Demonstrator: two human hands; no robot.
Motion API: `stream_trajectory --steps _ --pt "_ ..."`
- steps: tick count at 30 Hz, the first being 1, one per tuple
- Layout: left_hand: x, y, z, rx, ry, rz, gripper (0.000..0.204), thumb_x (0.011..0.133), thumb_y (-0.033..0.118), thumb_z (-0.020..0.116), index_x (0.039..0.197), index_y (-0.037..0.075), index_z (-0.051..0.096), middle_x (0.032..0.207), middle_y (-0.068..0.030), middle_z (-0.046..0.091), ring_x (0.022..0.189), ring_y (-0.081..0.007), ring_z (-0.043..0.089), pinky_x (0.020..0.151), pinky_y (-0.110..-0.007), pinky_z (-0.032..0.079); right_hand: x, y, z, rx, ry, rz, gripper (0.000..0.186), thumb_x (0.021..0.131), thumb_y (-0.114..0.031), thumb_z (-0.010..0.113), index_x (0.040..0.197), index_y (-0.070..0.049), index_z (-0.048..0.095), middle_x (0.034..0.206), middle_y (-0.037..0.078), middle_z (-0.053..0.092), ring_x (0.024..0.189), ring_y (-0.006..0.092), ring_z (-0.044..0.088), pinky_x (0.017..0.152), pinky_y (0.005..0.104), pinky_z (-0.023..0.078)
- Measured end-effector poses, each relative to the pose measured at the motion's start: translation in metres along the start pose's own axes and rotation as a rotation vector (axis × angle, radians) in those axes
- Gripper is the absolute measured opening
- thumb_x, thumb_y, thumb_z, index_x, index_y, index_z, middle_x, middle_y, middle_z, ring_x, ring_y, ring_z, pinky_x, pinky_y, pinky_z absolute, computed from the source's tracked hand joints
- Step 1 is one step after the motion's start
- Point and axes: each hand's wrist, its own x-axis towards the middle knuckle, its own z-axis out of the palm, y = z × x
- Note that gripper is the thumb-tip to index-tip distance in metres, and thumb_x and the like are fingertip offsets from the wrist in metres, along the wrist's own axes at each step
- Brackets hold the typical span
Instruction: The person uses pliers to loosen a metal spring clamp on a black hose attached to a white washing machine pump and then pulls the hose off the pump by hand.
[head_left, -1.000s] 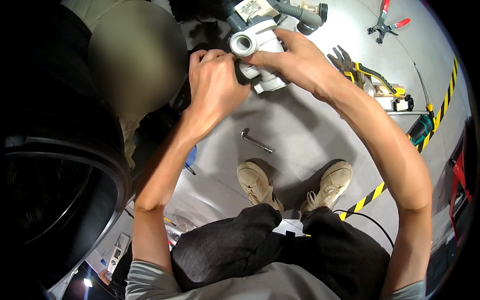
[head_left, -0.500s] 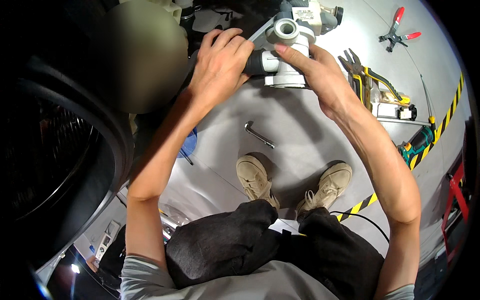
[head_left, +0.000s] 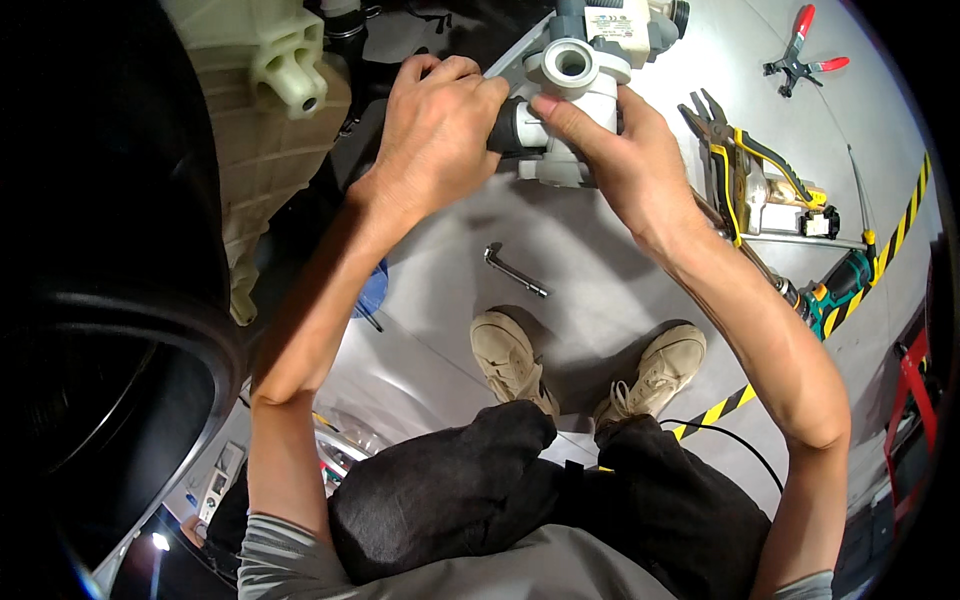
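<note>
My right hand (head_left: 637, 165) is closed around a white plastic pump housing (head_left: 598, 104), its thumb lying across the short side pipe. A round open port (head_left: 571, 66) on the housing faces up. Against that side pipe sits the end of a black rubber hose (head_left: 508, 128). My left hand (head_left: 432, 135) wraps the hose from its left, with the fingers curled over and partly hidden. Hose and pipe meet between my two hands; how far one sits over the other I cannot tell. Behind the port, a grey-and-white motor part (head_left: 618, 32) bears a label.
A black machine with a round opening (head_left: 215, 370) and a cream plastic tub (head_left: 265, 150) stands on the left. On the floor lie an angled socket wrench (head_left: 515, 272), yellow-black pliers (head_left: 730, 150), red-handled pliers (head_left: 797, 62), a green power tool (head_left: 840, 285) and striped tape (head_left: 730, 408).
The large blurred round shape at upper left is gone, and the cream tub shows there. The pump housing has tilted and shifted slightly left, with both hands keeping their grip.
</note>
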Motion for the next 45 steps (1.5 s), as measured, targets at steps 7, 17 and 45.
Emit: stream_trajectory --steps 7,17,45 --pt "0.004 -0.002 0.001 -0.023 -0.053 -0.011 0.035 0.059 0.003 0.076 0.093 0.001 0.068 0.090 -0.0140 0.069 0.099 -0.0264 0.063 0.096 -0.043 0.041 -0.004 -0.012 0.004 -0.245 0.075 -0.080 0.055 0.081 -0.039 0.077 0.106 0.007 0.060 0.087 0.020 0.070 0.081 0.0312 0.070 0.074 0.0390 0.054" --pt "0.003 -0.003 -0.004 -0.106 -0.136 -0.047 0.038 0.062 0.005 0.077 0.099 0.003 0.068 0.095 -0.0142 0.069 0.101 -0.0332 0.061 0.096 -0.046 0.040 -0.012 -0.012 0.010 -0.402 0.164 -0.334 0.052 0.077 -0.036 0.080 0.094 0.008 0.058 0.085 0.024 0.067 0.080 0.0385 0.068 0.072 0.0439 0.053" --pt "0.012 0.014 -0.006 -0.123 -0.271 -0.116 0.024 0.063 0.011 0.078 0.085 0.003 0.069 0.072 -0.0148 0.068 0.072 -0.0328 0.064 0.096 -0.041 0.043 -0.001 -0.001 -0.003 -0.307 0.021 -0.297 0.054 0.081 -0.039 0.076 0.102 0.007 0.059 0.082 0.019 0.069 0.077 0.0286 0.070 0.070 0.0398 0.054"
